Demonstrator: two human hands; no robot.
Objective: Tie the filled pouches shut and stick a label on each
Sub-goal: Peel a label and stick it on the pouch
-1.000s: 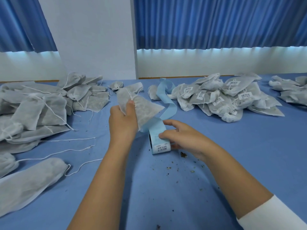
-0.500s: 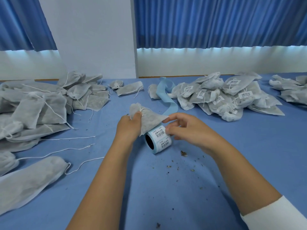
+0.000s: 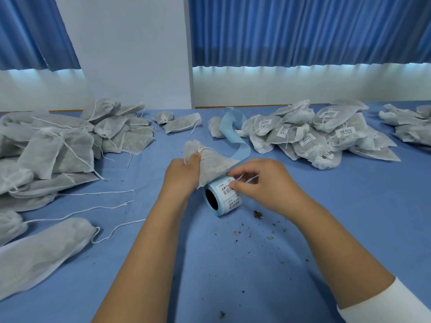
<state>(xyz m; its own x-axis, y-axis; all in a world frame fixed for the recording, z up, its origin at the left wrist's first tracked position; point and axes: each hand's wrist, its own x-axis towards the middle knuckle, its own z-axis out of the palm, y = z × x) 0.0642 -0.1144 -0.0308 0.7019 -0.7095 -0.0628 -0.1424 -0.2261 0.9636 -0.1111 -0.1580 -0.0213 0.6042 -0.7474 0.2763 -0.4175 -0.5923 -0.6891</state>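
My left hand (image 3: pixel 180 173) grips a tied grey pouch (image 3: pixel 211 165) by its knotted neck, holding it just above the label roll (image 3: pixel 222 197). The roll lies on its side on the blue table, white barcode labels on pale blue backing. My right hand (image 3: pixel 261 180) rests on top of the roll, thumb and forefinger pinching the edge of the top label (image 3: pixel 227 186). A strip of empty blue backing (image 3: pixel 234 134) trails away behind the roll.
A heap of unlabelled pouches (image 3: pixel 58 145) with loose white strings fills the left side. A long pouch (image 3: pixel 39 252) lies at the near left. Labelled pouches (image 3: pixel 310 134) are piled at the back right, more pouches (image 3: pixel 410 127) at the far right. Dry crumbs (image 3: pixel 257 214) dot the table (image 3: pixel 233 276).
My left hand has lowered the pouch from mid-air down to the roll. My right hand has moved from the roll's side onto its top and pinches a label edge.
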